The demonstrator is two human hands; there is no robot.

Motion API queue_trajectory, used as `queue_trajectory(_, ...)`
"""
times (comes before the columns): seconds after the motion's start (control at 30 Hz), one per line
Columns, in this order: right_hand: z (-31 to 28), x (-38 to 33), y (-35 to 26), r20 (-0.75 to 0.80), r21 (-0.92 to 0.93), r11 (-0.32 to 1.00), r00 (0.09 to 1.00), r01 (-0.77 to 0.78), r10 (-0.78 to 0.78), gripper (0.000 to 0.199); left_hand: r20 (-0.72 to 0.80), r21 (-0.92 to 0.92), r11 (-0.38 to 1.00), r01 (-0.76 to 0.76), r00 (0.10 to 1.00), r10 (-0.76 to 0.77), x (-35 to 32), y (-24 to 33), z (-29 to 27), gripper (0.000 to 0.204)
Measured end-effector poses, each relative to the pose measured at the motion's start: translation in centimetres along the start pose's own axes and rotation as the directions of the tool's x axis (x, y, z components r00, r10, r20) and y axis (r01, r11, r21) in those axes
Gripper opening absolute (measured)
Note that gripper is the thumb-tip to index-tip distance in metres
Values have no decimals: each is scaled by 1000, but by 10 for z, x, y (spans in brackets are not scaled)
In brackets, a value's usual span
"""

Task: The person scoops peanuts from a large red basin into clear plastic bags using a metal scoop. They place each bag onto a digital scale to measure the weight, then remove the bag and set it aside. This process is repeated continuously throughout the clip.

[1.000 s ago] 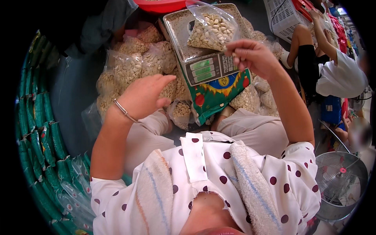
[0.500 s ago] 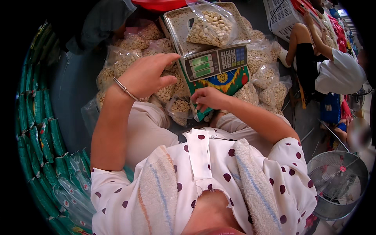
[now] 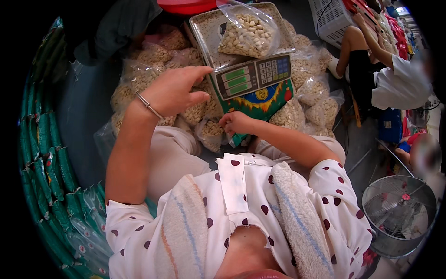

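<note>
A clear plastic bag [image 3: 248,37] of pale, bean-like pieces rests on the speckled metal pan of a digital scale [image 3: 253,76], its displays lit green. My left hand [image 3: 179,90] hovers beside the scale's left edge, fingers stretched out, thumb apart, holding nothing. Below the scale, my right hand [image 3: 238,123] has its fingers loosely curled by the lower left edge of a green printed bag [image 3: 267,100]; whether they grip anything is hidden. A small filled bag [image 3: 211,131] lies just left of that hand, between my knees.
Several filled clear bags [image 3: 311,93] are heaped on both sides of the scale. Long green packs [image 3: 51,162] line the far left. A red basin [image 3: 186,5] stands behind. At right are a round metal fan [image 3: 399,214], a white crate [image 3: 330,21] and a seated person [image 3: 399,83].
My right hand has shifted slightly left and its fingers have curled a little more. The left hand keeps its pose. The whole view has moved slightly.
</note>
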State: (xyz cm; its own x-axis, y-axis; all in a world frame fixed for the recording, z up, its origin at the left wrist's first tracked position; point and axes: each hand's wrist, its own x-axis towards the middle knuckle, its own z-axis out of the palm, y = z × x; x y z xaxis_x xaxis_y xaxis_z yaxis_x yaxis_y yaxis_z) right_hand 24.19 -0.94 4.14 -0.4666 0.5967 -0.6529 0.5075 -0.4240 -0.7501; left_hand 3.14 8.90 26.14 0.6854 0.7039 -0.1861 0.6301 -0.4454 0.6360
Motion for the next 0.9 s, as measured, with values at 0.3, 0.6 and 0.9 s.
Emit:
queue_trajectory(0.3, -129, -92, -162, -447, -856, 497, 281, 140, -849, 38, -108, 51, 997, 64, 992, -58, 21, -7, 1, 62)
queue_trajectory(0.6, -208, -30, -204, -667, -598, 772, 667, -215, -331, 106, -202, 79, 996, -37, 978, 53, 138, -32, 65, 81)
queue_trajectory(0.9, -305, -54, -143, -810, -421, 906, 465, -37, -357, 24, -35, 15, 989, -144, 989, 144, 93, -4, 7, 56)
